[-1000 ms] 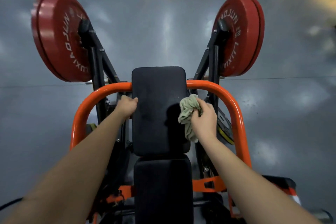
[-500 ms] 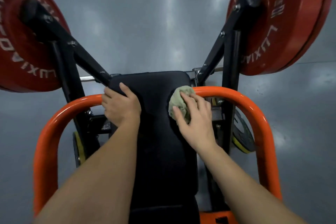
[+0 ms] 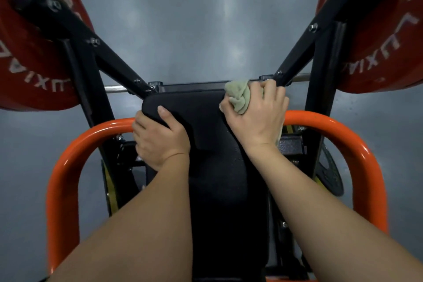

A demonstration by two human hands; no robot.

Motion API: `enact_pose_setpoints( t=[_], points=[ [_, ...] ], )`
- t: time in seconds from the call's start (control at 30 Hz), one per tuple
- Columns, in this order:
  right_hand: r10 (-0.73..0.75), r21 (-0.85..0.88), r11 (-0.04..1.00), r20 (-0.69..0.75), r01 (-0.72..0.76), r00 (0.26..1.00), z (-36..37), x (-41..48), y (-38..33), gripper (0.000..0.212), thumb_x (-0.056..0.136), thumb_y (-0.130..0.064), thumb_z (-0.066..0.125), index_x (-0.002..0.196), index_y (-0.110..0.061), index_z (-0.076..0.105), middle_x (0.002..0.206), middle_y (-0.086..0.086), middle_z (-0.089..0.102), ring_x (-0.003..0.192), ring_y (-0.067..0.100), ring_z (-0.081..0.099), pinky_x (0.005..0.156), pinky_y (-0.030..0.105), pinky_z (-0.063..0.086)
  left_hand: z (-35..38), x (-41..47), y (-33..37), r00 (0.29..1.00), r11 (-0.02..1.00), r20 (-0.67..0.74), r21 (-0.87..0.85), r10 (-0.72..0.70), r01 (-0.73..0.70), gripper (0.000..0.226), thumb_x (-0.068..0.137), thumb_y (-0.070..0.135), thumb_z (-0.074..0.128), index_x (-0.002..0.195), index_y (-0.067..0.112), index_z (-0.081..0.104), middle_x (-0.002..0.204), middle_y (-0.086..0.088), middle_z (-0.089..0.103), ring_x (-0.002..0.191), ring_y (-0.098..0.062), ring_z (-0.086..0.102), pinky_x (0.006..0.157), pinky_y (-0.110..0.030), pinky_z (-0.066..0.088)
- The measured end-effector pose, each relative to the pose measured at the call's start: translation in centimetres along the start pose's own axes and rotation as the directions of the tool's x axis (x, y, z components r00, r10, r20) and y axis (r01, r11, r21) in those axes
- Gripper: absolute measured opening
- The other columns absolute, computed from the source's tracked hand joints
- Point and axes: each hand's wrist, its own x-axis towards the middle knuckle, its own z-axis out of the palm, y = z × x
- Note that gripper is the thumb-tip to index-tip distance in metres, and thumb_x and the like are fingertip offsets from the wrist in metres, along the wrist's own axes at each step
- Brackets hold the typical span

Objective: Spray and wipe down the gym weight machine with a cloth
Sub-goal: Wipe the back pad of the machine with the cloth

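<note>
The weight machine's black pad (image 3: 206,126) runs down the middle of the view, framed by an orange tube frame (image 3: 68,167). My right hand (image 3: 256,117) grips a bunched pale green cloth (image 3: 239,96) and presses it on the pad's top right corner. My left hand (image 3: 160,139) grips the pad's left edge, thumb lying on the pad's face. No spray bottle is in view.
Two black arms (image 3: 109,62) rise in a V from behind the pad to red weight plates at the left (image 3: 29,68) and right (image 3: 386,36). A steel bar (image 3: 116,89) crosses behind the pad. Grey floor (image 3: 206,18) lies beyond.
The view has moved closer to the machine. My right hand with the cloth has slid up the pad's right side to its top corner. My left hand has stayed on the left edge.
</note>
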Motion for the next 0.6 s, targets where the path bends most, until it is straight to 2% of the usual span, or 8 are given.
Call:
enact_pose_setpoints(
  t=[0.13, 0.3, 0.37, 0.43, 0.5, 0.6],
  points=[
    [0.004, 0.031, 1.0, -0.02, -0.003, 1.0, 0.3, -0.2, -0.1, 0.049, 0.087, -0.058, 0.056, 0.084, -0.009, 0.061, 0.091, 0.013, 0.056, 0.082, 0.035, 0.05, 0.069, 0.046, 0.04, 0.1, -0.1, 0.0, 1.0, 1.0, -0.025, 0.002, 0.003, -0.003, 0.06, 0.102, 0.052, 0.03, 0.137, 0.007, 0.047, 0.133, -0.015, 0.057, 0.117, -0.038, 0.056, 0.089, -0.051, 0.045],
    [0.007, 0.096, 0.995, 0.001, -0.007, 1.0, 0.0, -0.1, 0.2, 0.067, 0.1, -0.067, 0.028, 0.086, -0.01, 0.06, 0.09, 0.012, 0.055, 0.083, 0.033, 0.049, 0.072, 0.047, 0.04, 0.0, -0.2, 0.0, 1.0, 1.0, -0.019, -0.003, 0.004, -0.004, 0.058, 0.103, 0.052, 0.031, 0.137, 0.008, 0.046, 0.134, -0.015, 0.056, 0.117, -0.037, 0.056, 0.089, -0.051, 0.045],
    [0.013, 0.13, 0.991, 0.008, -0.014, 1.0, 0.0, -0.2, 0.3, 0.068, 0.101, -0.066, 0.024, 0.09, -0.01, 0.062, 0.091, 0.012, 0.056, 0.084, 0.033, 0.049, 0.073, 0.048, 0.04, -0.1, -0.3, 0.1, 1.0, 1.0, -0.015, 0.003, 0.006, -0.006, 0.057, 0.104, 0.05, 0.032, 0.138, 0.007, 0.046, 0.134, -0.016, 0.056, 0.117, -0.037, 0.056, 0.088, -0.05, 0.044],
    [0.026, 0.142, 0.99, 0.001, -0.026, 1.0, 0.0, -0.1, 0.4, 0.058, 0.099, -0.061, 0.036, 0.093, -0.01, 0.063, 0.091, 0.012, 0.057, 0.084, 0.034, 0.051, 0.074, 0.049, 0.042, 0.0, -0.3, 0.1, 1.0, 1.0, -0.018, -0.001, 0.002, -0.002, 0.056, 0.104, 0.05, 0.033, 0.138, 0.007, 0.046, 0.134, -0.016, 0.056, 0.118, -0.038, 0.055, 0.088, -0.05, 0.043],
    [0.018, 0.161, 0.987, -0.002, -0.017, 1.0, -0.1, 0.0, 0.4, 0.043, 0.088, -0.051, 0.052, 0.094, -0.01, 0.064, 0.09, 0.011, 0.059, 0.084, 0.036, 0.053, 0.074, 0.05, 0.044, 0.1, -0.3, 0.0, 1.0, 1.0, -0.028, -0.008, 0.001, -0.002, 0.057, 0.103, 0.051, 0.033, 0.138, 0.008, 0.046, 0.134, -0.015, 0.056, 0.119, -0.037, 0.055, 0.09, -0.049, 0.043],
    [0.004, 0.3, 0.954, 0.045, -0.018, 0.999, -0.5, -0.5, 1.2, 0.036, 0.077, -0.042, 0.062, 0.098, -0.013, 0.063, 0.093, 0.006, 0.06, 0.086, 0.032, 0.055, 0.078, 0.048, 0.046, 0.3, -0.2, -0.1, 0.999, 1.0, -0.042, -0.02, 0.004, -0.005, 0.058, 0.103, 0.053, 0.032, 0.137, 0.009, 0.047, 0.134, -0.014, 0.057, 0.12, -0.036, 0.055, 0.091, -0.049, 0.044]
  ],
)
